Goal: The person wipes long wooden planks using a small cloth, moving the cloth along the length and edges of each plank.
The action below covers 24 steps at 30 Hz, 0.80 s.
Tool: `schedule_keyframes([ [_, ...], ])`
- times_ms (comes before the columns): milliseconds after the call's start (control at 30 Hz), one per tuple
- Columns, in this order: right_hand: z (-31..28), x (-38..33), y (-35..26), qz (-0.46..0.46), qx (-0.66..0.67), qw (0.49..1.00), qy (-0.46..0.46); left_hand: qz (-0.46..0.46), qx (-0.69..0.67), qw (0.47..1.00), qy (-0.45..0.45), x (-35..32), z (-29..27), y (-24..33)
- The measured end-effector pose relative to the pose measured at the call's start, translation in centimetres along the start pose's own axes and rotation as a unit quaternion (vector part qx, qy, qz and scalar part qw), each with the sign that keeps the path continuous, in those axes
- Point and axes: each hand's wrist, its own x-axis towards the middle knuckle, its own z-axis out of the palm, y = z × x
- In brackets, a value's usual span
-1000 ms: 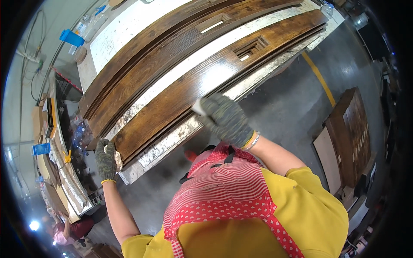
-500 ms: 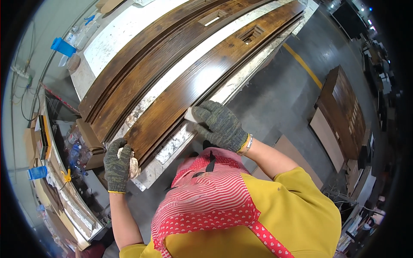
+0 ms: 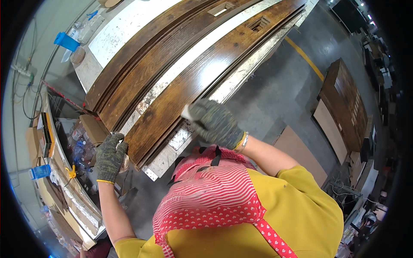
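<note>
A long dark-brown wooden board (image 3: 172,101) with a glossy grain lies slantwise on the white, paint-marked bench (image 3: 178,139). My right hand (image 3: 215,124), in a grey-green knitted glove, is closed on a small whitish block (image 3: 186,113) at the board's near long edge. The block's kind is unclear, and the fingers cover most of it. My left hand (image 3: 111,159), gloved alike, is at the board's left end. Its fingers are curled around a crumpled pale cloth (image 3: 124,165), which is mostly hidden.
More brown boards (image 3: 142,71) lie alongside on the bench. A blue cup (image 3: 66,41) stands at the far left. Cardboard boxes (image 3: 92,128) and plastic bottles (image 3: 79,150) sit at lower left. A brown panel (image 3: 344,101) lies on the grey floor at right.
My right hand has moved left along the board's edge with the whitish block. My left hand has shifted a little left, outward from the board's end, with the cloth. The view has shifted slightly.
</note>
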Motion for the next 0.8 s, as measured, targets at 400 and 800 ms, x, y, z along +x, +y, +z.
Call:
schedule_keyframes([
  [400,1.1,0.6,-1.3,0.017,-0.037,0.999,0.025,-0.026,-0.032,0.998,-0.052,-0.9,0.2,-3.1],
  [800,2.5,0.7,-5.0,0.061,-0.004,0.998,-0.022,-0.019,-0.040,0.989,-0.143,0.8,-1.1,-3.7],
])
